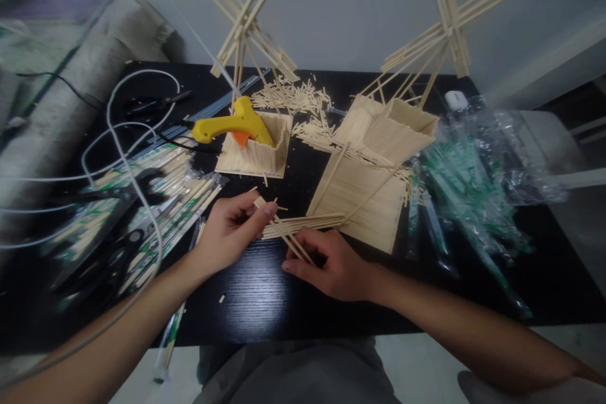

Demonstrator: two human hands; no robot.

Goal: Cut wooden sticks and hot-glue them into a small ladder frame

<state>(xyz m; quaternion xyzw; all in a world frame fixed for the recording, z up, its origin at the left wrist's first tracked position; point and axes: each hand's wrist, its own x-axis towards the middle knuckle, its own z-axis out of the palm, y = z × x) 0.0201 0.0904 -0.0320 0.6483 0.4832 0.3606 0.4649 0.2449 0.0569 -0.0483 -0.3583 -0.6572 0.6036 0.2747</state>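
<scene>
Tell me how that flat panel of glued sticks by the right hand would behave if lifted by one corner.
The stick panel looks thin, so probably light. Made of many narrow sticks side by side, it may flex or crack along the joints. It lies flat on the table, so rolling seems unlikely.

The bench [255, 303] is black with a fine wood grain and a soft sheen at lower centre. The sticks [303, 224] and the flat panel [364, 202] at centre are pale, matt, bare wood. The glue gun [234, 126] is smooth yellow plastic, and the wrappers [473, 183] at right are clear, glossy, crinkled film.
</scene>
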